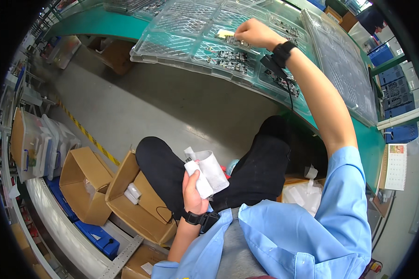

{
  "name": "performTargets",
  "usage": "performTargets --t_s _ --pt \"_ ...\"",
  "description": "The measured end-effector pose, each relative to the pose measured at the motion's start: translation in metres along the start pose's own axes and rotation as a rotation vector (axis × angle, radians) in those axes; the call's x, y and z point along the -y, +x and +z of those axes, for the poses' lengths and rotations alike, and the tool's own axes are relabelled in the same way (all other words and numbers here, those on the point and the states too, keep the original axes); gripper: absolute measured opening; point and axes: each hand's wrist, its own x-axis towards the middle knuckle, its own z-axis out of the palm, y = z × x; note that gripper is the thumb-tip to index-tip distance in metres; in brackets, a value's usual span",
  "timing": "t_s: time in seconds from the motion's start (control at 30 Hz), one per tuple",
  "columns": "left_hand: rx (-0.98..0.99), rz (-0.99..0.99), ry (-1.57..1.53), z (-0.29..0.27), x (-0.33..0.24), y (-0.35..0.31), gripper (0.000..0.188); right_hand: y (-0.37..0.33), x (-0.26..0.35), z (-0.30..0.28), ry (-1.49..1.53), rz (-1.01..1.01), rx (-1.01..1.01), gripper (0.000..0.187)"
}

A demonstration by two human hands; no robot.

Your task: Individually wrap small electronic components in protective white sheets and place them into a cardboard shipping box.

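Observation:
Low over my lap, my left hand [193, 193] is closed round a smooth white block-shaped piece [199, 180] with small dark marks at its upper end. A white foam-like sleeve [213, 171] hangs beside the block, apparently in the same grip. Stretched out to the bench, my right hand [257, 34] is over a clear compartment tray [165, 59], fingers pinched together. A yellow piece [225, 34] and small parts lie by its fingertips; whether the fingers hold one is too small to tell. Rows of small circuit boards [232, 61] lie in nearby compartments.
Another clear tray [342, 60] stands at the right on the green bench [95, 24]. Open cardboard boxes [142, 204] are by my left leg, one with white pieces inside. A white bag [302, 197] is by my right thigh. A dark cable hangs from my right wrist.

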Motion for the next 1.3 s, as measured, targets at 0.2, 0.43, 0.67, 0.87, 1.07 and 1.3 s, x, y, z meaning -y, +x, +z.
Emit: performTargets --t_s 0.2,0.43,0.67,0.87,1.07,1.3 --pt "-0.019 -0.019 0.02 0.013 -0.007 -0.001 0.039 -0.002 -0.008 -0.001 -0.1 -0.063 -0.08 0.029" --pt "-0.072 0.019 0.004 0.04 -0.003 0.016 0.039 -0.122 0.071 0.01 0.266 -0.512 -0.286 0.019" --pt "0.326 -0.036 -0.392 0.061 0.0 0.021 0.075 -0.241 0.131 0.094 0.161 -0.728 -0.059 0.014" --pt "0.286 0.0 -0.28 0.065 0.002 0.015 0.083 -0.265 0.134 0.121 0.424 -0.425 -0.024 0.017" --pt "0.245 0.043 -0.22 0.062 0.014 0.016 0.076 -0.255 0.127 0.122 0.504 -0.249 0.072 0.02" --pt "0.083 -0.068 0.076 0.043 0.026 0.01 0.049 -0.233 0.12 0.116 0.479 -0.064 0.376 0.024"
